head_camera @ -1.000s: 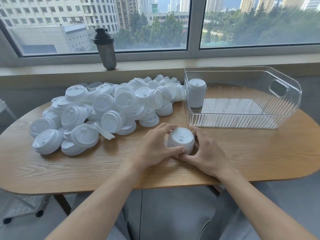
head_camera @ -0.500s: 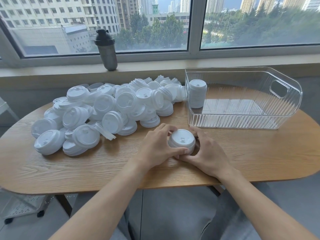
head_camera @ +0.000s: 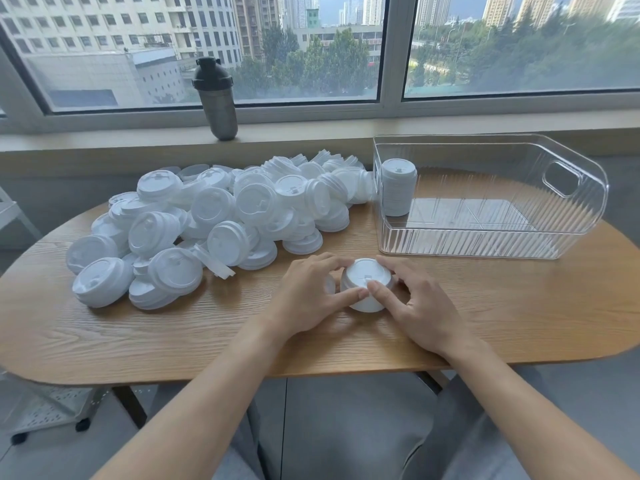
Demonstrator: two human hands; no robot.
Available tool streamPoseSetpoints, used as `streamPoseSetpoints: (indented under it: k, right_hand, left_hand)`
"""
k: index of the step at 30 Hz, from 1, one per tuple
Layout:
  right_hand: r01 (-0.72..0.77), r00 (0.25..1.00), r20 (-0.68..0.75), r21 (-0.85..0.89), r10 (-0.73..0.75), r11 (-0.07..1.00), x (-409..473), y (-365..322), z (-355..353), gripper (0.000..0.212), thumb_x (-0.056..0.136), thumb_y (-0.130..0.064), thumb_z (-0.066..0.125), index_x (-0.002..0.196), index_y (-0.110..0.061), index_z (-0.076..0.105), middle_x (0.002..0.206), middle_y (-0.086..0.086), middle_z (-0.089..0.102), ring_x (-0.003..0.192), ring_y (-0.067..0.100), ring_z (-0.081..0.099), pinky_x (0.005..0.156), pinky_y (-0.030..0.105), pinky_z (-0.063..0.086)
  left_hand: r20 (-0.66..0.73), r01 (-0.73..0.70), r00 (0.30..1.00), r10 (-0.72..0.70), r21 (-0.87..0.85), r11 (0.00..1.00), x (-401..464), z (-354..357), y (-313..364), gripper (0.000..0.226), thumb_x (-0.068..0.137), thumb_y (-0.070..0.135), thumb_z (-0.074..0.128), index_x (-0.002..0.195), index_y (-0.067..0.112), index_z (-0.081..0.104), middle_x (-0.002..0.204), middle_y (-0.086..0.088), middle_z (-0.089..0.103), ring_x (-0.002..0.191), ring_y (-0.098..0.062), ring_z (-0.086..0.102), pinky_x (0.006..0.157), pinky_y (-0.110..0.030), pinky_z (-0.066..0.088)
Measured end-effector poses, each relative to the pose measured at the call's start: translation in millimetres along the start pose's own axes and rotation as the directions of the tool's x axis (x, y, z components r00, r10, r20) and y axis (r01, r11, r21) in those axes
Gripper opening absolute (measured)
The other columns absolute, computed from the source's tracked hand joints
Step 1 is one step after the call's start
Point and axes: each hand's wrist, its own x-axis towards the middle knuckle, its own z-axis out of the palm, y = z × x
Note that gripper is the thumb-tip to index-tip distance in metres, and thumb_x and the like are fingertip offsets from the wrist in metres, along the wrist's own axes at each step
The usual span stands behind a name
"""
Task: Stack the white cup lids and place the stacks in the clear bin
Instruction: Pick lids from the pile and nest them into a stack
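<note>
A short stack of white cup lids (head_camera: 364, 276) stands on the wooden table (head_camera: 502, 306) near its front edge. My left hand (head_camera: 308, 296) grips it from the left and my right hand (head_camera: 420, 306) grips it from the right, both thumbs on its near rim. A big heap of loose white lids (head_camera: 214, 216) covers the table's left and middle. The clear bin (head_camera: 568, 216) stands at the right with one tall lid stack (head_camera: 398, 187) upright in its near-left corner.
A dark shaker bottle (head_camera: 216, 98) stands on the window sill behind the heap. A metal trolley (head_camera: 41, 407) is on the floor at the lower left. Bare tabletop lies in front of the bin.
Both thumbs have shifted up onto the stack's near rim and now meet there. The stack stays in the same spot on the table.
</note>
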Motion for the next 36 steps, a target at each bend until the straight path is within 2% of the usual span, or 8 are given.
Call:
streamPoseSetpoints:
  k: [3, 7, 12, 18, 24, 28, 31, 36]
  right_hand:
    - [0.001, 1.0, 0.005, -0.001, -0.001, 1.0, 0.1, -1.2, -0.9, 0.056, 0.094, -0.055, 0.06, 0.143, -0.027, 0.055, 0.139, -0.017, 0.055, 0.129, -0.001, 0.046, 0.109, 0.023, 0.036]
    - [-0.016, 1.0, 0.01, 0.004, 0.016, 1.0, -0.2, -1.9, -1.2, 0.058, 0.094, -0.058, 0.059, 0.144, -0.03, 0.052, 0.14, -0.017, 0.054, 0.125, 0.001, 0.048, 0.11, 0.031, 0.041]
    - [-0.03, 0.999, 0.025, -0.01, 0.03, 1.0, 0.1, 0.2, -0.6, 0.086, 0.08, -0.08, 0.054, 0.148, -0.03, 0.045, 0.145, -0.015, 0.051, 0.13, 0.005, 0.049, 0.111, 0.038, 0.042]
    - [0.005, 0.999, 0.032, -0.036, -0.003, 0.999, 0.4, 4.1, 2.0, 0.092, 0.072, -0.069, 0.077, 0.148, -0.029, 0.044, 0.143, -0.016, 0.052, 0.13, 0.004, 0.048, 0.111, 0.037, 0.043]
    - [0.02, 1.0, 0.01, -0.052, -0.02, 0.998, 0.3, 3.9, 4.2, 0.088, 0.073, -0.056, 0.083, 0.148, -0.029, 0.045, 0.143, -0.015, 0.053, 0.13, 0.005, 0.048, 0.112, 0.034, 0.041]
    - [0.025, 1.0, 0.008, -0.041, -0.025, 0.999, 0.8, 5.6, 5.1, 0.088, 0.071, -0.057, 0.083, 0.146, -0.03, 0.046, 0.14, -0.015, 0.055, 0.127, 0.004, 0.05, 0.11, 0.033, 0.043]
    - [0.032, 0.999, -0.002, -0.041, -0.032, 0.999, 0.7, 4.7, 5.1, 0.086, 0.071, -0.054, 0.085, 0.145, -0.032, 0.047, 0.137, -0.016, 0.056, 0.124, 0.002, 0.051, 0.108, 0.029, 0.043]
    - [0.033, 0.999, 0.007, -0.039, -0.033, 0.999, 0.2, 4.4, 5.3, 0.092, 0.065, -0.068, 0.08, 0.144, -0.034, 0.045, 0.132, -0.018, 0.057, 0.114, -0.005, 0.053, 0.102, 0.025, 0.046]
  left_hand:
    - [0.016, 0.002, 1.0, -0.003, 0.056, 0.998, 0.4, 0.2, -1.3, 0.078, 0.079, 0.082, 0.057, 0.135, 0.028, 0.065, 0.13, 0.016, 0.066, 0.125, -0.007, 0.057, 0.111, -0.044, 0.041]
    - [0.019, -0.009, 1.0, 0.006, 0.151, 0.989, -3.5, -1.2, 0.8, 0.075, 0.084, 0.077, 0.059, 0.143, 0.032, 0.057, 0.141, 0.017, 0.059, 0.136, -0.007, 0.046, 0.118, -0.036, 0.03]
    - [-0.093, 0.008, 0.996, 0.005, 0.136, 0.991, -24.6, -11.5, -14.2, 0.078, 0.082, 0.072, 0.065, 0.149, 0.035, 0.049, 0.15, 0.021, 0.048, 0.14, -0.003, 0.039, 0.119, -0.031, 0.027]
    - [-0.026, 0.099, 0.995, -0.098, 0.045, 0.994, -48.0, -33.6, -41.3, 0.099, 0.069, 0.064, 0.084, 0.153, 0.033, 0.041, 0.145, 0.019, 0.049, 0.135, 0.002, 0.041, 0.112, -0.021, 0.032]
    - [-0.052, 0.141, 0.989, -0.142, -0.012, 0.99, -50.2, -34.9, -43.3, 0.094, 0.07, 0.056, 0.088, 0.15, 0.03, 0.046, 0.132, 0.021, 0.058, 0.124, 0.006, 0.049, 0.095, 0.001, 0.031]
    - [-0.068, 0.142, 0.986, -0.15, -0.11, 0.984, -44.6, -30.7, -35.4, 0.094, 0.068, 0.052, 0.091, 0.148, 0.025, 0.05, 0.133, 0.019, 0.061, 0.12, 0.012, 0.054, 0.102, -0.007, 0.04]
    - [-0.098, 0.143, 0.981, -0.17, -0.239, 0.96, -40.0, -27.3, -28.2, 0.091, 0.068, 0.045, 0.093, 0.147, 0.022, 0.052, 0.131, 0.017, 0.064, 0.118, 0.014, 0.054, 0.096, -0.004, 0.041]
    - [-0.187, 0.11, 0.965, -0.182, -0.342, 0.933, -26.5, -14.0, -14.5, 0.085, 0.072, 0.042, 0.093, 0.145, 0.029, 0.051, 0.127, 0.016, 0.065, 0.117, 0.003, 0.061, 0.099, -0.026, 0.053]
